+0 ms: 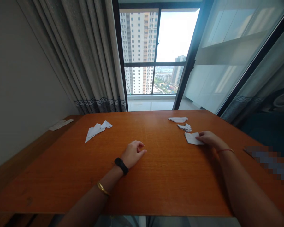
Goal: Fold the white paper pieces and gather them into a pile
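Note:
My right hand [210, 139] is at the right side of the wooden table, its fingers closed on the near corner of a square of folded white paper [192, 138]. Just beyond that lie a crumpled-looking folded paper [185, 127] and a flat, boat-like folded paper [178, 119]. My left hand [133, 153] rests over the middle of the table, empty, with loosely curled fingers and the thumb held apart. To its far left are a pointed folded paper [93, 131], shaped like a paper plane, and a small triangular folded paper [106, 125], touching or overlapping it.
The brown table [156, 189] spans the view, its near edge just in front of me. White paper strips [61, 124] lie on a ledge at the left. A blurred-out object [272, 160] sits at the right edge. Curtains [92, 63] and a window stand behind.

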Available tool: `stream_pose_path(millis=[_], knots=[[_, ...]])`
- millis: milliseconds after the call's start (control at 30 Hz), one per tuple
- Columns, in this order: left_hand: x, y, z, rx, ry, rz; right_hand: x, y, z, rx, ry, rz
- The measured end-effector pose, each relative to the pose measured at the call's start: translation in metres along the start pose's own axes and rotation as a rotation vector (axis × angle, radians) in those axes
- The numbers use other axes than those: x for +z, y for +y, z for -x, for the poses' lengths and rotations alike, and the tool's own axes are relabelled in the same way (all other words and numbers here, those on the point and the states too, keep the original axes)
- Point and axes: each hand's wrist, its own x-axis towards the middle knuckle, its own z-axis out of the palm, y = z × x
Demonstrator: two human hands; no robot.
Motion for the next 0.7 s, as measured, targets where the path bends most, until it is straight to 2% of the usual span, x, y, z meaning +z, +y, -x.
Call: stream_pose_path(millis=[133,333,567,700], knots=[[0.002,-0.003,0.000,0.006,-0.033,-0.034,0.012,0.005,-0.009,-0.014,0.055,0.102],[0.003,-0.007,0.000,0.013,-0.043,-0.041,0.012,0.015,-0.012,-0.043,0.087,0.213],[0.002,-0.003,0.001,0.019,-0.059,-0.052,0.020,0.006,-0.020,-0.074,0.105,0.269],[0.001,-0.002,0.001,0.022,-0.064,-0.054,0.020,0.008,-0.024,-0.075,0.108,0.274]])
